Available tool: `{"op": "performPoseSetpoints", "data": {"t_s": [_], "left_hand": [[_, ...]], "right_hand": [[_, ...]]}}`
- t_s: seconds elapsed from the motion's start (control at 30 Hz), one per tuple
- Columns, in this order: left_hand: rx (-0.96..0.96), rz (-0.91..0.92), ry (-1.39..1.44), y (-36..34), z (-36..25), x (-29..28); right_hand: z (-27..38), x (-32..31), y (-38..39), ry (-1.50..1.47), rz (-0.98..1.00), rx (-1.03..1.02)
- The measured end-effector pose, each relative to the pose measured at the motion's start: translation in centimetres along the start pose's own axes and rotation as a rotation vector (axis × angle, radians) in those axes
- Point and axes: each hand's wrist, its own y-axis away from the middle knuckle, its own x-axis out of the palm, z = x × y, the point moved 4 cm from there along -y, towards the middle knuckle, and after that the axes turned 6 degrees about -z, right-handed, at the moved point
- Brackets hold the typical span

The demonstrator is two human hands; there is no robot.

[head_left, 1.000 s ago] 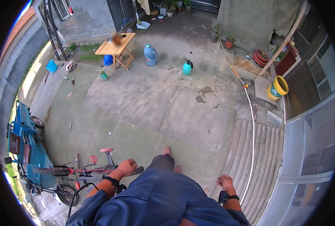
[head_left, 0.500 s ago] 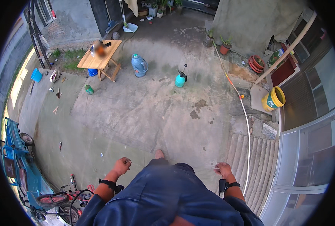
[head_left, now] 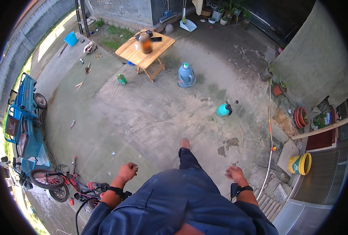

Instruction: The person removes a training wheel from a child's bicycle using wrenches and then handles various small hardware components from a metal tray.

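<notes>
My left hand [head_left: 128, 171] hangs in the air left of my body, its fingers curled in and nothing showing between them. On the other side my right hand [head_left: 234, 173] also hangs free, fingers loosely bent and a little apart, touching nothing. Both wrists wear black straps with a small device. Ahead on the concrete stand a light blue thermos flask [head_left: 186, 75] and, farther right, a teal pump sprayer [head_left: 223, 110] with a black head. A small wooden folding table [head_left: 144, 58] bears a blurred orange-brown object [head_left: 146, 44] and a black phone [head_left: 156, 39].
A red-and-black bicycle [head_left: 70, 182] and a blue cargo tricycle [head_left: 27, 117] stand at left. A green bottle [head_left: 121, 79], scattered wood bits [head_left: 79, 85] and a blue bucket [head_left: 70, 38] lie beyond. Along the right run a hose [head_left: 268, 156], a yellow bucket [head_left: 299, 163] and stone steps [head_left: 268, 205].
My view has turned left, so the table, thermos and sprayer sit farther right and the tricycle and bicycle show more. One foot has stepped forward. My hands keep nearly the same pose.
</notes>
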Motion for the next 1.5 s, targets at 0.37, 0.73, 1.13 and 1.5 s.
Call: {"op": "performPoseSetpoints", "data": {"t_s": [0.37,0.73,1.13,1.5], "left_hand": [[-0.174,-0.17,0.262,-5.2,-10.6,-3.9],[-0.286,-0.179,0.352,-19.3,-13.2,-10.6],[-0.42,-0.275,0.558,-27.0,-15.2,-19.6],[-0.739,-0.329,0.681,-27.4,-19.5,-18.1]], "right_hand": [[32.9,9.4,-14.5,0.121,0.199,-0.27],[58.5,31.9,-18.9,0.353,0.384,-0.724],[78.5,51.8,-17.4,0.391,0.407,-0.942],[88.0,65.9,-26.1,0.601,0.316,-1.13]]}}
